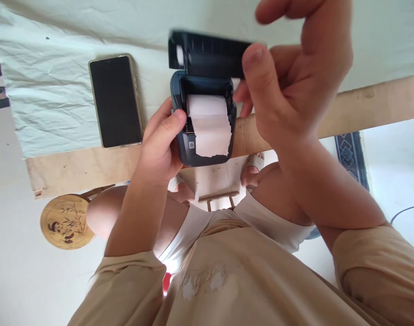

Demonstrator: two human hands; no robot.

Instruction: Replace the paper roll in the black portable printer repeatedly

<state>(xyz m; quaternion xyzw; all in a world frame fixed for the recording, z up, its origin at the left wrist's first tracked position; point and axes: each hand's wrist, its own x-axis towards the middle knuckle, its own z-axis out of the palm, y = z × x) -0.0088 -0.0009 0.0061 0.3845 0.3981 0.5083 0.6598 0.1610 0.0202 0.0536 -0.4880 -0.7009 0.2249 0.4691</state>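
Note:
A small dark blue portable label printer (185,151) is held over the table's front edge, with my left hand (161,140) wrapped round its left side and the thumb on its rim. Inside its open compartment lies a white paper roll (210,108), whose torn end hangs over the front. The printer's black lid (210,54) is raised at the far side. My right hand (285,77) pinches the lid's right end between thumb and fingers; its index finger is lifted away and slightly blurred.
A black-screened smartphone (117,102) in a clear case lies on the pale green cloth (64,40) to the left. The table's bare wooden edge (74,170) runs below. A round wooden stool (67,222) with a panda picture stands at lower left. My legs are under the table.

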